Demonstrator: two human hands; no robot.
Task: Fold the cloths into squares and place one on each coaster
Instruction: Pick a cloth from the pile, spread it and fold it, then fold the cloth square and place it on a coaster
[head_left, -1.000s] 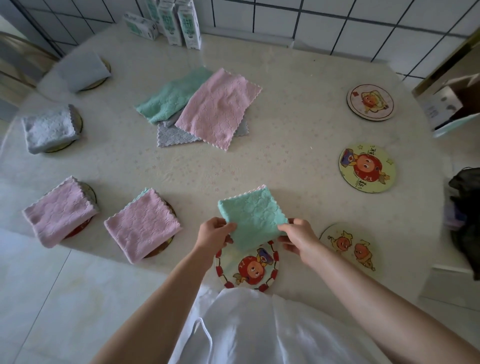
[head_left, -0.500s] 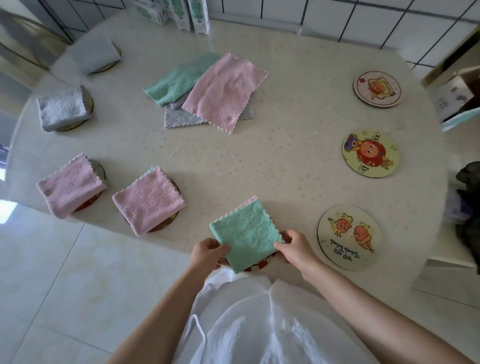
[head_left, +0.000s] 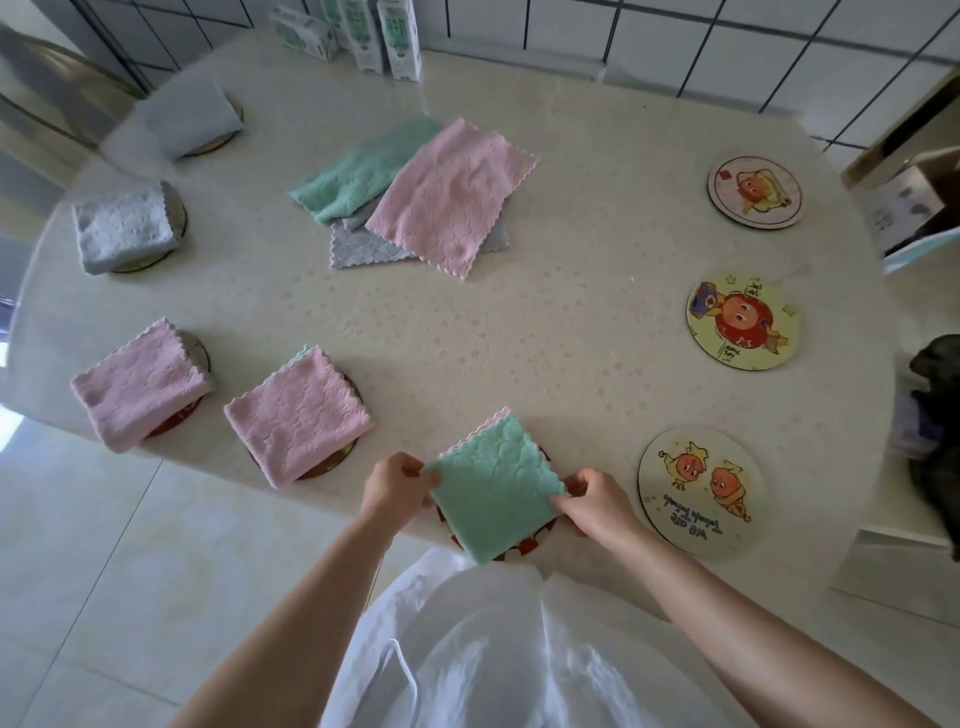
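A folded green cloth lies over a red-rimmed coaster at the table's near edge, hiding most of it. My left hand pinches the cloth's left corner and my right hand pinches its right corner. To the left, two folded pink cloths and two grey ones sit on coasters. Three bare cartoon coasters line the right side. A pile of unfolded cloths, with a pink cloth on top, lies mid-table.
Cartons stand at the back of the round table by a tiled wall. An open box sits off the right edge, and a dark object lies at the right. Tiled floor shows on the left.
Both hands brought the green cloth toward me and down over the red-rimmed coaster, which was mostly visible a second ago.
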